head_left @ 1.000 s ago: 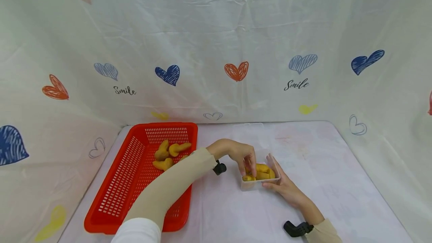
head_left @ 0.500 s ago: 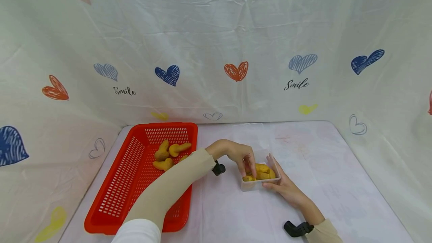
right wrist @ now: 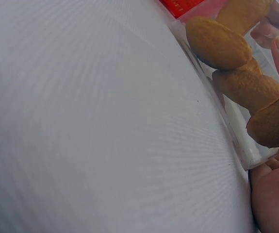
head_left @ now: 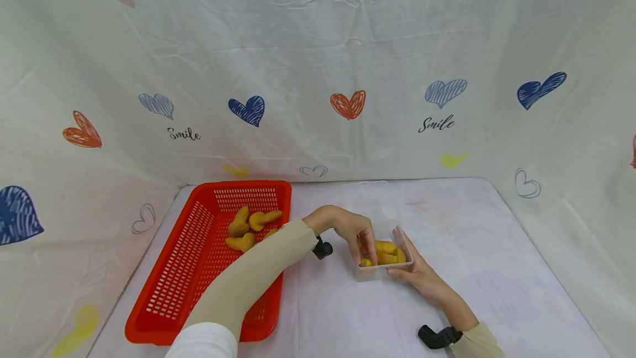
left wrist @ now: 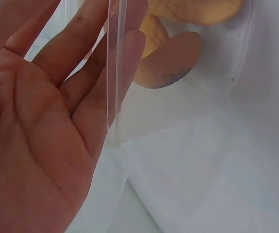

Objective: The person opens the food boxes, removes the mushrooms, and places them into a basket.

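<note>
A clear plastic box (head_left: pixel 371 274) holds several yellow-brown, lumpy, mushroom-shaped pieces (head_left: pixel 387 252), whose rounded ends look rough in the right wrist view. My left hand (head_left: pixel 354 232) reaches over the left wall with fingers pointing down, pinching one piece (head_left: pixel 365 262) at the box's near left corner. In the left wrist view, the fingers show through the clear wall beside a rounded piece (left wrist: pixel 171 60). From the right side, my right hand (head_left: pixel 421 274) grips the box, thumb at the near rim and fingers along the far right side.
A red perforated basket (head_left: pixel 169 269) stands on the left, with several similar pieces (head_left: pixel 240 222) inside; my left forearm crosses above it. Behind the box lies a clear lid-like sheet (head_left: pixel 365 195). A white curtain with printed hearts (head_left: pixel 348 105) hangs at the table's back edge.
The left fingers shift slightly within the box, and the piece they pinch is now more covered by them. The right hand and the box stay almost still.
</note>
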Motion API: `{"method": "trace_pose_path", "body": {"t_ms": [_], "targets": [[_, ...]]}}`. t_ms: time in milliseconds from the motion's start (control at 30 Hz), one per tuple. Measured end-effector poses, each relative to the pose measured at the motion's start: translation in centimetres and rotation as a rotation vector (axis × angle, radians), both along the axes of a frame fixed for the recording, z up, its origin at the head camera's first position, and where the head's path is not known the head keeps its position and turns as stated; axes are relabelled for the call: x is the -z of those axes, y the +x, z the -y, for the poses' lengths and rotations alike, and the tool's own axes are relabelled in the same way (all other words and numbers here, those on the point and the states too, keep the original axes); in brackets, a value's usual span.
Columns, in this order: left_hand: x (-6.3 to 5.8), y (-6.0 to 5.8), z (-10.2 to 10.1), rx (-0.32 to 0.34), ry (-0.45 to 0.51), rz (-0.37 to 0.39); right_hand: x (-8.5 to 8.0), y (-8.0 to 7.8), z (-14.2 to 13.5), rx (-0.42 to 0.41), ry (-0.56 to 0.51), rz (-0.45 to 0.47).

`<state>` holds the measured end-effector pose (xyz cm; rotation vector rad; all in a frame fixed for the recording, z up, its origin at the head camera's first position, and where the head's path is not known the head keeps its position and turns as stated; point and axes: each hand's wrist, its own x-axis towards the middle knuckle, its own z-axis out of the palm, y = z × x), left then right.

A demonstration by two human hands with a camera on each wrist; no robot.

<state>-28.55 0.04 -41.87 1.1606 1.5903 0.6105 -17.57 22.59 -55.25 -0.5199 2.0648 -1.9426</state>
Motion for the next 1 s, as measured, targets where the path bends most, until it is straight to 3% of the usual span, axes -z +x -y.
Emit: {"method": "trace_pose_path", "body": {"t_ms": [600, 1000], "targets": [[0.38, 0.16, -0.28, 0.007, -0.002, 0.016, 0.41, -0.21, -0.11, -0.008, -0.001, -0.028], [0.68, 0.60, -0.47, -0.049, -0.017, 0.009, 0.47, -0.05, -0.14, 0.005, 0.030, -0.025]]}}
